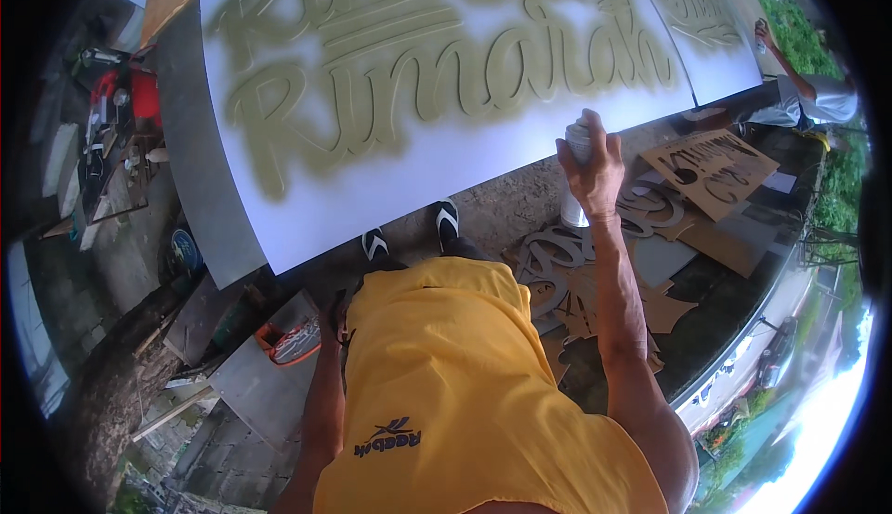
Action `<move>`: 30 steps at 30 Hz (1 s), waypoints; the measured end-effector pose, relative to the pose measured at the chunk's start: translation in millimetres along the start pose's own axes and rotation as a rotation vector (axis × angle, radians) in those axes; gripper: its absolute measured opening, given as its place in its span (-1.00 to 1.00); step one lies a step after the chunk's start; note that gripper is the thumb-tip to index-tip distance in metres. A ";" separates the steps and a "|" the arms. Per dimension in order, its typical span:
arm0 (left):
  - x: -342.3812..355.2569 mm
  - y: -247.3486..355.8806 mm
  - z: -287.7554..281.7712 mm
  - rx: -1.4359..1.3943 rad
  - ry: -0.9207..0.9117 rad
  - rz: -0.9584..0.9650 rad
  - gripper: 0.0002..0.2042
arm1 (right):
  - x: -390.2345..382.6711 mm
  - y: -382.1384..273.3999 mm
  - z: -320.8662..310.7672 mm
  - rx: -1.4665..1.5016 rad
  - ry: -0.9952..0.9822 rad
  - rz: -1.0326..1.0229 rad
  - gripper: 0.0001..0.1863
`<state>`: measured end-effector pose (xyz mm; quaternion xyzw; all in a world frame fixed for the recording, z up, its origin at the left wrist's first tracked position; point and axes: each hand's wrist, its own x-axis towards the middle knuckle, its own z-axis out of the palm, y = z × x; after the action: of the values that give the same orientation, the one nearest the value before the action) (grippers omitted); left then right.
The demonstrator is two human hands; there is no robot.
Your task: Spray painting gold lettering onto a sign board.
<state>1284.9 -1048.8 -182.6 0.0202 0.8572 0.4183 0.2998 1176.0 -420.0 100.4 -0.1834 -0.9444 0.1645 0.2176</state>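
Note:
My right hand [595, 172] grips a silver spray can [577, 142] upright, its top near the lower edge of a large white sign board [437, 142]. The board lies flat ahead of me and carries big script lettering sprayed in olive green. My left arm hangs down beside my yellow shirt; my left hand is hidden behind my body. My feet in black-and-white sandals [409, 233] stand just short of the board's near edge.
Cut-out cardboard letter stencils [714, 172] and scraps lie on the ground to the right. Another person [804, 86] crouches at the board's far right end. Red equipment [125, 96] and wooden scraps sit at the left. An orange-rimmed object [290, 339] lies by metal sheets at lower left.

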 end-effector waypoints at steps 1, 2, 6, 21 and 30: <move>-3.5 6.7 3.5 -0.004 0.004 -0.007 -0.74 | 5.3 4.4 2.1 0.002 -0.007 -0.006 -0.31; -6.4 12.1 5.9 -0.266 0.040 -0.128 -0.71 | 11.2 7.5 2.6 0.002 0.005 -0.002 -0.31; -8.2 39.2 13.5 -0.646 0.158 -0.286 -0.59 | 34.5 13.4 -0.8 -0.007 0.031 -0.021 -0.31; 8.5 -0.4 -2.0 -0.975 0.061 -0.581 -0.84 | 67.0 -4.2 7.0 0.067 0.009 -0.133 -0.31; 2.2 14.1 -0.2 -0.898 0.151 -0.705 -0.81 | 60.5 -4.2 13.5 0.064 -0.062 -0.198 -0.30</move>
<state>1279.9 -1039.2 -173.2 -0.4261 0.5694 0.6163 0.3382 1117.8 -401.5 111.8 -0.0771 -0.9584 0.1779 0.2094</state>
